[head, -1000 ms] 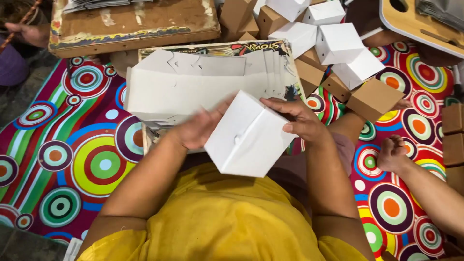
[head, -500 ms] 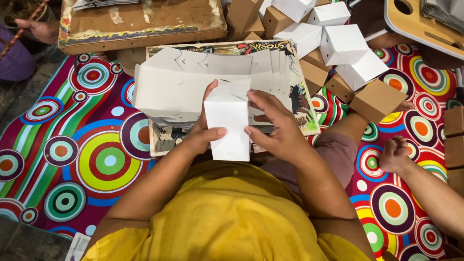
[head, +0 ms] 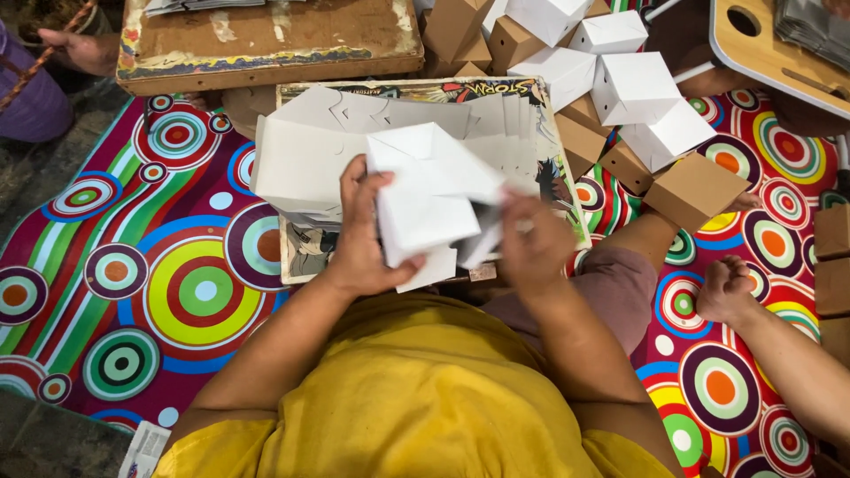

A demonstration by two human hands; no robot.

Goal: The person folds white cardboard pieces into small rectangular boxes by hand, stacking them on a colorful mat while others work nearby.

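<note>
I see the left hand (head: 361, 243) clamped on a half-folded white cardboard box (head: 431, 204), the right hand (head: 537, 246) pinching its flap. Flat white carton blanks (head: 310, 164) lie at eleven o'clock, finished white and brown boxes (head: 637, 97) at one

Left hand (head: 363, 239) and right hand (head: 540, 248) clenched, raised

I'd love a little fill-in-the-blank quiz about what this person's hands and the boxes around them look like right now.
1. The left hand and right hand hold a half-folded box coloured ____.
2. The person wears a ____ shirt.
3. The stack of flat box blanks lies behind the ____ hand.
4. The mat is patterned with coloured ____.

Missing words: white; yellow; left; circles
</note>
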